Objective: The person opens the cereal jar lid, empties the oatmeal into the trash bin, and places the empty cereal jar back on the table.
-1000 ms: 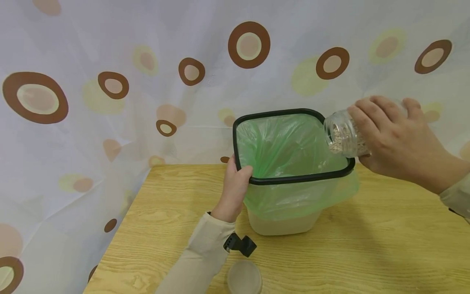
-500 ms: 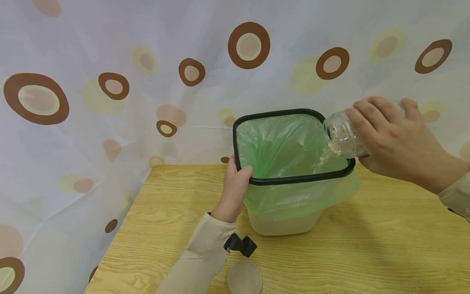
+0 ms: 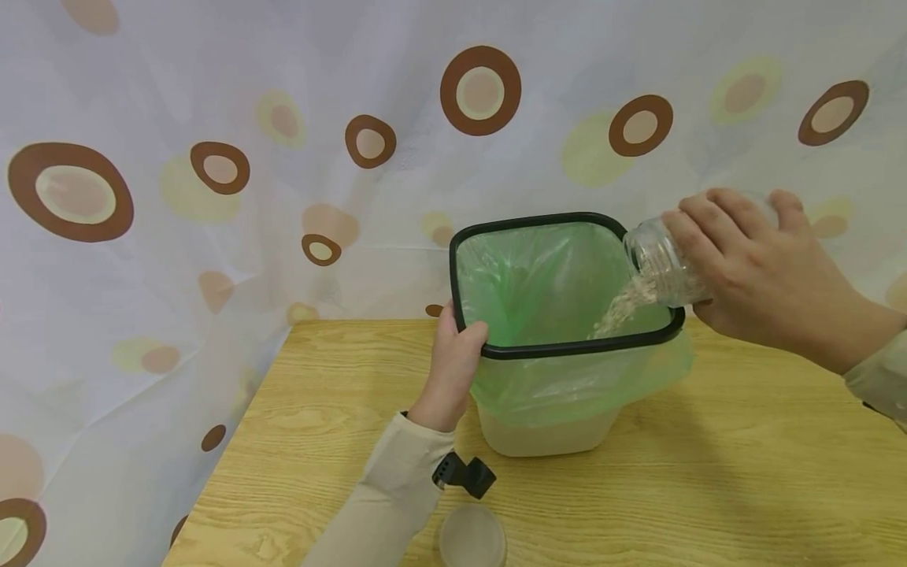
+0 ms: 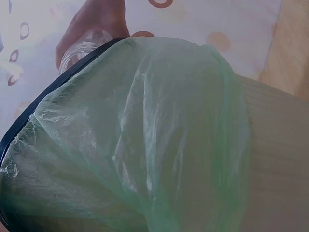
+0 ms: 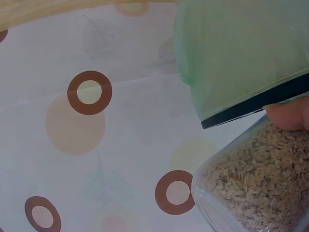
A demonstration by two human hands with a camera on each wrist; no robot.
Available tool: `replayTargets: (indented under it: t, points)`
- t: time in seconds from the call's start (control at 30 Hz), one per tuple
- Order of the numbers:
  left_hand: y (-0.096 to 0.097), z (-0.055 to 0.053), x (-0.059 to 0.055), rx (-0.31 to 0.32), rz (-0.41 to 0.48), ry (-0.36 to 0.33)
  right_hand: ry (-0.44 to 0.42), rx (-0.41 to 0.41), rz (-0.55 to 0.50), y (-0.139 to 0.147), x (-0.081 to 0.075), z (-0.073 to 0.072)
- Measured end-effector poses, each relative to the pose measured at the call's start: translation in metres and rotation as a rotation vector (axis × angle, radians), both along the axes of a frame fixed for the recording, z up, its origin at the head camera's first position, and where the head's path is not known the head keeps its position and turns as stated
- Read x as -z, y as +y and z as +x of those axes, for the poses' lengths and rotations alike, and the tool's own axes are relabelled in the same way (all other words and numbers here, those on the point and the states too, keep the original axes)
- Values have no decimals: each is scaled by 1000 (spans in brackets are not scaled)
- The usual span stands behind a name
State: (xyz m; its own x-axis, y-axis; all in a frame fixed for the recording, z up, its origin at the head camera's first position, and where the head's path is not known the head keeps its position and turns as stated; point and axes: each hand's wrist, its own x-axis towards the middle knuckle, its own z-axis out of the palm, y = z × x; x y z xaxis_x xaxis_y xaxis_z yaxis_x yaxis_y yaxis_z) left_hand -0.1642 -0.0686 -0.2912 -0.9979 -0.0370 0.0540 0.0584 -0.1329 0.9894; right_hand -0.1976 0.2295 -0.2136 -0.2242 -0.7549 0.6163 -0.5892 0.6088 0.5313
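Note:
A pale trash can [image 3: 549, 437] with a black rim [image 3: 567, 348] is lined with a green plastic bag [image 3: 581, 386] whose edge hangs over the outside. My left hand [image 3: 453, 362] grips the rim at its left side, thumb on top. On the right, my right hand [image 3: 758, 272] holds a clear glass jar [image 3: 655, 256] tipped sideways, its mouth over the bin's right edge. Oat flakes [image 3: 627, 307] stream from the mouth into the bag. In the right wrist view, many flakes [image 5: 265, 174] still fill the jar's body. The bin's bottom inside is hidden.
A round, pale lid [image 3: 472, 537] lies on the wooden table [image 3: 340, 409] near the front, beside the left forearm. Behind the table hangs a white cloth [image 3: 397, 71] with brown and yellow circles.
The flakes sat inside the jar's mouth a second ago, then a thin trickle began, and now a thicker stream falls. The right hand has tilted slightly; the left hand stays put.

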Motion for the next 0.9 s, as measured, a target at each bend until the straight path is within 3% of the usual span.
replayTargets:
  t: [0.9]
  points:
    - [1,0,1,-12,-6,2,-11,-4,23,1,-1,0]
